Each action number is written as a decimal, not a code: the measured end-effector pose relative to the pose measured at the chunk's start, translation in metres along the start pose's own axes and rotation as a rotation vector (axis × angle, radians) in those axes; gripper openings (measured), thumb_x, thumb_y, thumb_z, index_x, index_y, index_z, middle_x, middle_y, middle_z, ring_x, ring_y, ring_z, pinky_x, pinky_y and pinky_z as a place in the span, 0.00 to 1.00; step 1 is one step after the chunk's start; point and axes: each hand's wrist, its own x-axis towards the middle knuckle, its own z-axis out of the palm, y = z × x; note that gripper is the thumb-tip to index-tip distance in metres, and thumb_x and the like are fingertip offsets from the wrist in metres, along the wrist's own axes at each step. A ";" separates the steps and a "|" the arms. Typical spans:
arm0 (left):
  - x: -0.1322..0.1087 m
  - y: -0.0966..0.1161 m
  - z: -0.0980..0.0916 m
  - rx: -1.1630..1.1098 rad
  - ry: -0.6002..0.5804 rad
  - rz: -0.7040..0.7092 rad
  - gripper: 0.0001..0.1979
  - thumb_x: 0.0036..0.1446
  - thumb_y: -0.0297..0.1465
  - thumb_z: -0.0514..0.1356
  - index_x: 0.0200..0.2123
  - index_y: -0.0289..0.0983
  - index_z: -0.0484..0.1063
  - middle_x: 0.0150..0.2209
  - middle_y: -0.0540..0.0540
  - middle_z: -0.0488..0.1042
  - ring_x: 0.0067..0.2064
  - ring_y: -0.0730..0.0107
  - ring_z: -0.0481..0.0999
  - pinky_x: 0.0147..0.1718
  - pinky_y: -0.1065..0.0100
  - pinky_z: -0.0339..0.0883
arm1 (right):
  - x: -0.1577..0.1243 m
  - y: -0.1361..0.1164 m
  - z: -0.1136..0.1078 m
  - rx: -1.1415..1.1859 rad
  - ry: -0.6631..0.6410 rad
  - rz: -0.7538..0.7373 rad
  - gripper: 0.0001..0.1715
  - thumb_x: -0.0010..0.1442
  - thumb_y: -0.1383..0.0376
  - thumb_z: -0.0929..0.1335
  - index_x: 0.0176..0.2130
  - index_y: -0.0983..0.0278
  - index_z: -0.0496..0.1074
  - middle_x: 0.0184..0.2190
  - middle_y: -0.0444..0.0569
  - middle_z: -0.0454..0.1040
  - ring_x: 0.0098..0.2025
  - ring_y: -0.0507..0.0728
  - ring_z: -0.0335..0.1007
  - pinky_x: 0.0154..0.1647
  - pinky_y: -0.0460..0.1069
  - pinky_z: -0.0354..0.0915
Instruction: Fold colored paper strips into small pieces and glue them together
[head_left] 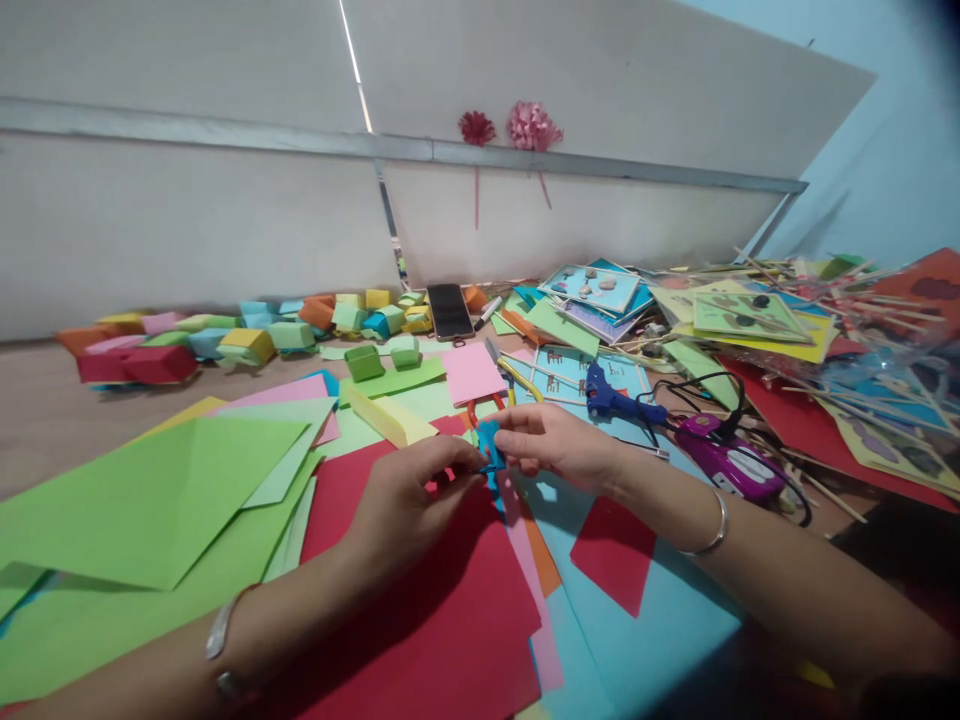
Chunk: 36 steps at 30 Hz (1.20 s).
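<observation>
A small piece of folded blue paper (491, 446) is held between my two hands above a stack of coloured sheets. My left hand (420, 490) pinches its lower left edge between thumb and fingers. From the right, my right hand (551, 440) grips its other side, thumb and fingertips closed. Beneath the hands lies a large red sheet (420, 610). Just beyond the blue piece, the red and yellow handles of tools (525, 385) show partly, next to a pink paper square (474, 373).
Green sheets (165, 490) spread at left. Several folded paper boxes (289, 336) line the back, near a phone (450, 311). A blue glue gun (619, 398), a purple corded device (727, 460) and piled cards and sticks (750, 315) lie right. A white board (225, 210) stands behind.
</observation>
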 end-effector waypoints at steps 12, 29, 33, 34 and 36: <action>0.000 0.005 0.001 -0.017 -0.062 -0.056 0.06 0.56 0.33 0.62 0.36 0.42 0.80 0.33 0.45 0.83 0.32 0.65 0.78 0.31 0.67 0.69 | 0.001 0.003 0.001 -0.047 0.109 -0.160 0.03 0.50 0.69 0.72 0.30 0.65 0.74 0.20 0.40 0.71 0.22 0.46 0.62 0.23 0.43 0.58; 0.001 0.008 0.002 -0.098 -0.027 -0.200 0.07 0.53 0.32 0.63 0.36 0.40 0.80 0.32 0.47 0.83 0.30 0.67 0.77 0.29 0.68 0.68 | -0.001 0.006 0.006 0.005 0.163 -0.073 0.06 0.51 0.70 0.72 0.34 0.65 0.72 0.20 0.41 0.73 0.22 0.49 0.69 0.24 0.44 0.67; 0.002 0.007 0.004 -0.149 -0.034 -0.244 0.07 0.55 0.33 0.61 0.32 0.39 0.79 0.29 0.46 0.82 0.29 0.66 0.76 0.29 0.67 0.68 | -0.003 0.004 0.009 -0.053 0.169 -0.114 0.04 0.52 0.70 0.71 0.32 0.65 0.72 0.19 0.40 0.71 0.20 0.48 0.67 0.21 0.44 0.65; 0.002 0.007 0.004 -0.156 -0.037 -0.253 0.08 0.56 0.34 0.60 0.31 0.39 0.79 0.28 0.47 0.81 0.29 0.66 0.76 0.29 0.67 0.68 | -0.003 0.003 0.010 -0.080 0.181 -0.140 0.03 0.53 0.69 0.71 0.31 0.65 0.71 0.19 0.39 0.71 0.19 0.47 0.66 0.21 0.44 0.64; 0.001 0.006 0.004 -0.165 -0.037 -0.268 0.08 0.56 0.34 0.60 0.31 0.39 0.79 0.27 0.47 0.80 0.28 0.66 0.75 0.28 0.67 0.67 | -0.004 0.002 0.011 -0.130 0.203 -0.182 0.04 0.53 0.68 0.71 0.29 0.65 0.71 0.18 0.39 0.70 0.19 0.46 0.64 0.20 0.43 0.63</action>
